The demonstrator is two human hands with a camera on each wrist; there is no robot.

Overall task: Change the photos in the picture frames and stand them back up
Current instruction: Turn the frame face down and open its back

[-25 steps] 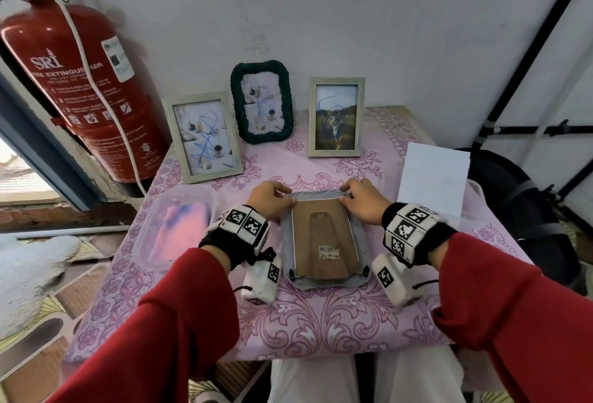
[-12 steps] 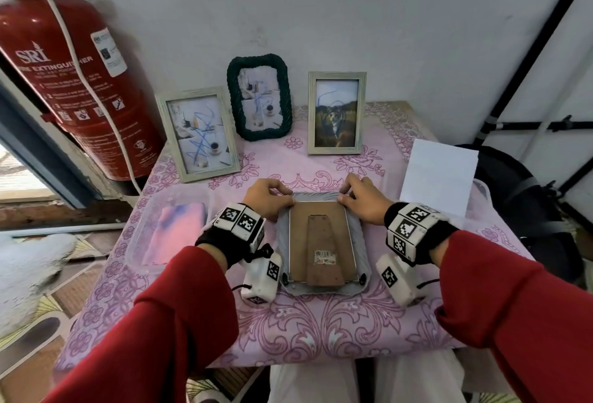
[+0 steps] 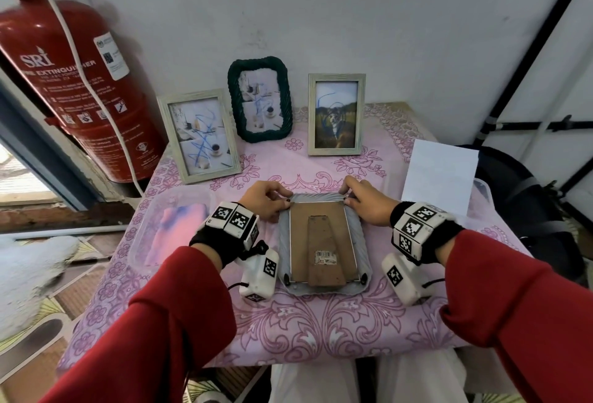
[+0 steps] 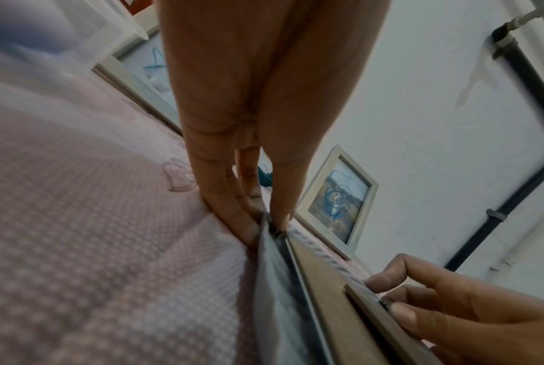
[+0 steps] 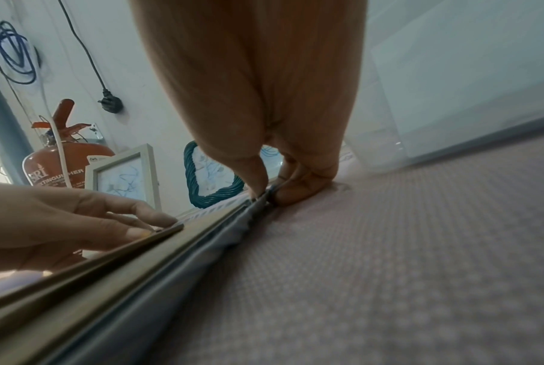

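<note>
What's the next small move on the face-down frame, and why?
Probably turn the two far-corner tabs aside. The grey frame lies face down with its brown backing board seated, and the left hand and right hand each pinch a far corner. The near-corner tabs look clear of the board.

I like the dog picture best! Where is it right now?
In the head view, the dog picture stands upright at the back of the table by the wall, right of the dark green frame.
</note>
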